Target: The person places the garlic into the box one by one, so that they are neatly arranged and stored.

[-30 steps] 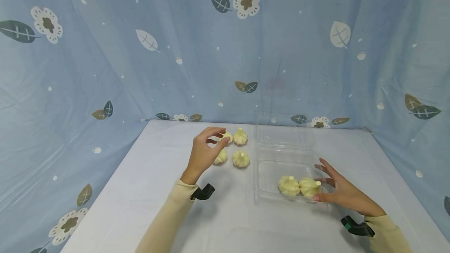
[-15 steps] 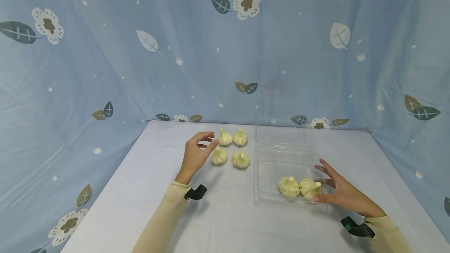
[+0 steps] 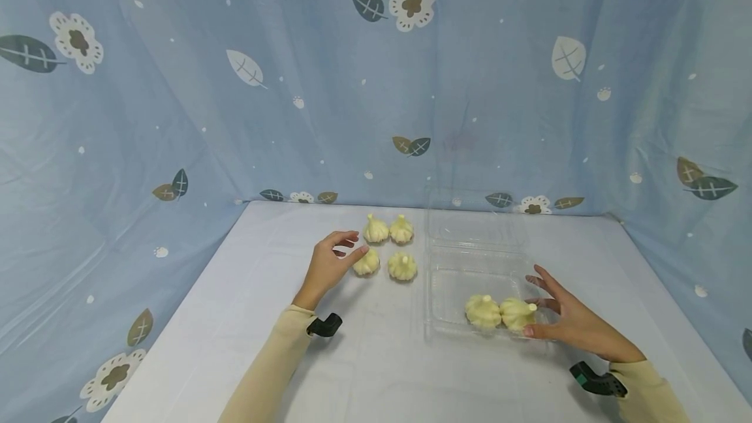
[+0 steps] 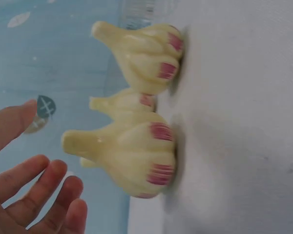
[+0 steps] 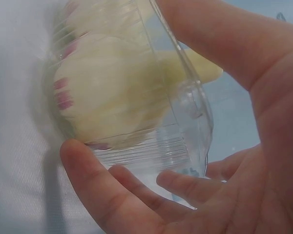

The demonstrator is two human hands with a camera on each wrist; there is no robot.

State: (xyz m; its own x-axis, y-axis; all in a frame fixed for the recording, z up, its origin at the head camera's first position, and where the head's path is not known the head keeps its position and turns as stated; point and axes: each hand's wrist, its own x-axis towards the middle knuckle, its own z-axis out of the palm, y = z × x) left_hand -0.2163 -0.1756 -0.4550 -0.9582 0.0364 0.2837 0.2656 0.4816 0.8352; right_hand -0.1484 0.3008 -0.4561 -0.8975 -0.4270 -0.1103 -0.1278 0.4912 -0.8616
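Observation:
My left hand [image 3: 330,264] hovers with parted fingers beside the near-left garlic bulb [image 3: 367,263], holding nothing; its thumb tip overlaps that bulb in the head view. In the left wrist view this pale garlic bulb [image 4: 134,156], with pink patches round its base, stands stem up just beyond my fingers [image 4: 53,190]. At the right, my right hand [image 3: 570,322] grips the front right corner of a clear plastic clamshell container [image 3: 458,279]. Thumb and fingers span its wall in the right wrist view. Inside sit two garlic bulbs, one left [image 3: 483,311] and one right [image 3: 517,314].
Further garlic bulbs stand on the white tabletop [image 3: 247,279]: one back left [image 3: 376,230], one back right [image 3: 402,230] and one near right [image 3: 402,267]. The container's lid [image 3: 470,224] lies folded back toward the blue patterned curtain [image 3: 329,83] behind the table.
My left hand has drawn back left from over the left garlic bulbs, then come slightly nearer the near-left one. The right hand and container stay put.

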